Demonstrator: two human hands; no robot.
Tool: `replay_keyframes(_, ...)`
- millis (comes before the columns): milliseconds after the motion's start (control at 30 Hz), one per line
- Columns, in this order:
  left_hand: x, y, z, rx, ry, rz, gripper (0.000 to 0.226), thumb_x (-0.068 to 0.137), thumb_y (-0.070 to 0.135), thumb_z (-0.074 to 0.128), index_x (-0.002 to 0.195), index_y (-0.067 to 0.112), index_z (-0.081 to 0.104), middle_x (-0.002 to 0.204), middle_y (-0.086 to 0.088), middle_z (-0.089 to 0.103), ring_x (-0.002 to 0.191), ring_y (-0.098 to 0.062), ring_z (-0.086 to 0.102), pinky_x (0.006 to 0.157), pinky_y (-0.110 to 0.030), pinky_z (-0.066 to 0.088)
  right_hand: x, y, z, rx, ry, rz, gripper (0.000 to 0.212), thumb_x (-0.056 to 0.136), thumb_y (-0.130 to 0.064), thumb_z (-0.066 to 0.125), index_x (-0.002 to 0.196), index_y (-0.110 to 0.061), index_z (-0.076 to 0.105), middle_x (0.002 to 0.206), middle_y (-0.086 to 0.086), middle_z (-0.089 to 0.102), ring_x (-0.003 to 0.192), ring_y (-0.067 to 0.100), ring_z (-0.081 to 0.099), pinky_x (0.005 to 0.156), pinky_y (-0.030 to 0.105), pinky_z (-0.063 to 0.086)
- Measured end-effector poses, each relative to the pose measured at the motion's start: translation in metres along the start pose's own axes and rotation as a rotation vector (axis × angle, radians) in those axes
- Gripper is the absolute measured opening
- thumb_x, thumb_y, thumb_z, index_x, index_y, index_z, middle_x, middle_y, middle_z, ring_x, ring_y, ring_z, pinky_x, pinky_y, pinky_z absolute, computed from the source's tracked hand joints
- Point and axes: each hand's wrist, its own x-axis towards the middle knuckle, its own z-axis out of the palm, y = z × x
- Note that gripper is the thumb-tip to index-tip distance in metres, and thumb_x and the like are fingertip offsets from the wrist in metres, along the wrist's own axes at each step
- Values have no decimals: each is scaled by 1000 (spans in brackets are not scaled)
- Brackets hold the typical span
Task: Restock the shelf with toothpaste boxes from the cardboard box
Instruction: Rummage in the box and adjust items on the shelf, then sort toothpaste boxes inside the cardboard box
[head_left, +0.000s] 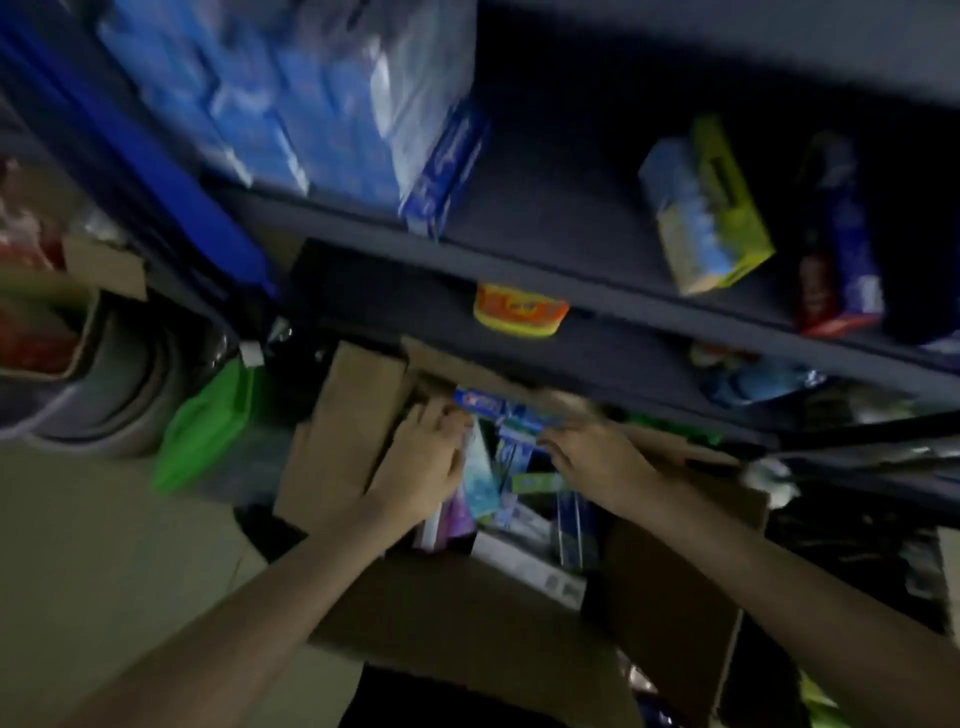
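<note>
Two hands reach into the open carton (447, 597), which is packed with toothpaste boxes (519, 467) lying at mixed angles. Left hand (426, 457) curls its fingers over a blue box (480, 402) at the far edge; right hand (597, 457) is blurred, its grip unclear. Shelf (597, 265) above holds wrapped blue packs (291, 98) and a green box (706, 208).
</note>
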Motion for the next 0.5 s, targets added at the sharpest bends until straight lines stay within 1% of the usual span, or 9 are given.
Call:
replay_keyframes(33, -6, -10, 18, 1, -85, -65, 35, 89, 18, 47, 124, 16, 49, 129, -8, 44, 109, -24, 50, 91, -27, 34, 11, 0, 28, -25, -91, 40, 38, 94, -8, 42, 131, -14, 48, 133, 7, 54, 113, 26, 57, 85, 38, 50)
replay_keyframes(100, -11, -25, 51, -6, -158, -128, 40, 92, 21, 46, 132, 18, 41, 139, -6, 34, 124, -22, 39, 101, -26, 29, 32, 4, 76, -58, -164, 146, 48, 93, -2, 40, 141, -7, 34, 147, 13, 35, 118, 29, 53, 81, 38, 49)
replay_keyframes(167, -8, -39, 78, -38, -195, -149, 41, 92, 19, 47, 133, 17, 40, 140, -6, 32, 129, -20, 34, 106, -26, 28, 54, 9, 107, -94, -183, 269, 59, 95, 0, 36, 148, -2, 11, 156, 17, 10, 119, 31, 51, 77, 38, 47)
replay_keyframes(200, -6, -43, 88, -54, -210, -153, 41, 92, 17, 47, 133, 16, 40, 140, -6, 32, 129, -20, 33, 107, -26, 27, 64, 12, 122, -123, -182, 306, 64, 95, 0, 36, 149, 0, 1, 157, 16, 0, 117, 31, 53, 70, 35, 44)
replay_keyframes(267, 1, -50, 106, -72, -217, -149, 42, 92, 15, 46, 133, 13, 39, 139, -7, 32, 129, -21, 33, 107, -26, 27, 82, 15, 143, -164, -154, 352, 70, 94, 3, 38, 148, 1, -7, 157, 14, -8, 111, 30, 54, 63, 30, 38)
replay_keyframes(333, 9, -57, 120, -91, -202, -138, 42, 92, 14, 46, 133, 12, 38, 139, -8, 32, 128, -21, 33, 106, -27, 30, 101, 18, 163, -188, -37, 413, 71, 92, 0, 47, 148, 2, 4, 156, 17, 5, 99, 27, 58, 58, 29, 38)
replay_keyframes(400, 14, -60, 130, -127, -189, -132, 40, 92, 14, 46, 132, 12, 39, 138, -7, 32, 127, -21, 34, 104, -28, 34, 113, 16, 168, -189, 83, 447, 62, 87, -4, 57, 142, 3, 29, 150, 19, 27, 82, 25, 64, 52, 29, 40)
replay_keyframes(433, 16, -60, 133, -139, -181, -135, 40, 92, 13, 46, 131, 12, 40, 138, -7, 32, 127, -21, 35, 103, -29, 36, 118, 15, 170, -200, 47, 444, 54, 88, -2, 55, 138, 2, 36, 149, 20, 26, 81, 26, 65, 55, 30, 41)
replay_keyframes(500, 19, -60, 137, -162, -169, -135, 38, 92, 12, 46, 130, 12, 42, 138, -7, 33, 126, -22, 36, 101, -29, 37, 123, 17, 171, -196, -92, 424, 42, 90, 2, 49, 132, 1, 43, 151, 19, 17, 94, 29, 64, 65, 34, 42)
